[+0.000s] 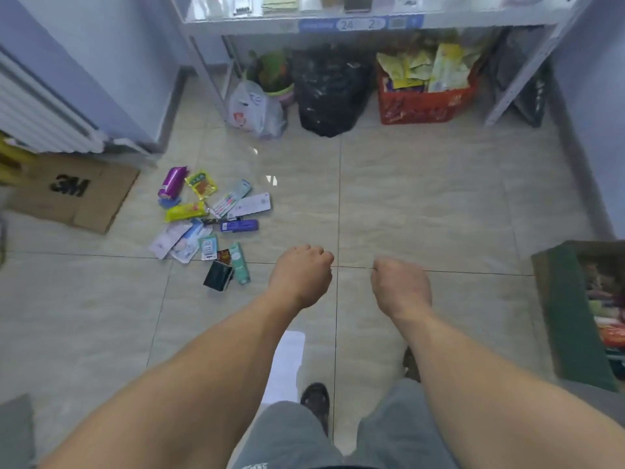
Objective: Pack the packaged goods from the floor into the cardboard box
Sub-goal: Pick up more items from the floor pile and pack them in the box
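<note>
1. Head view, hands: both arms reach forward and down over the floor [422,198]. The left hand [301,275] has its back to the camera and its fingers are curled under, close together; it holds nothing that can be seen. The right hand [400,286] is in the same pose, fingers curled in toward the palm, with nothing visible in it. The two hands are near each other but apart, and neither touches any goods.

2. Head view, task things: the goods [209,225] lie in a loose pile on the floor, left of the left hand and a little farther from the person. In the pile are a purple packet [172,181], a yellow snack bag [201,184], a blue flat pack [240,226] and a dark small box [218,275], which is the nearest to the left hand. The box [561,319], with a green outer wall, stands at the right edge, near the right arm; some packages are already inside it.

3. Head view, room: the floor is of light glossy tiles. At the far side stands a grey shelf [372,23]; under it are a black bag [329,89], a white bag [253,110] and a red crate [426,103] full of packets. On the left a flat 3M carton [71,191] lies below a white radiator [40,116].
</note>
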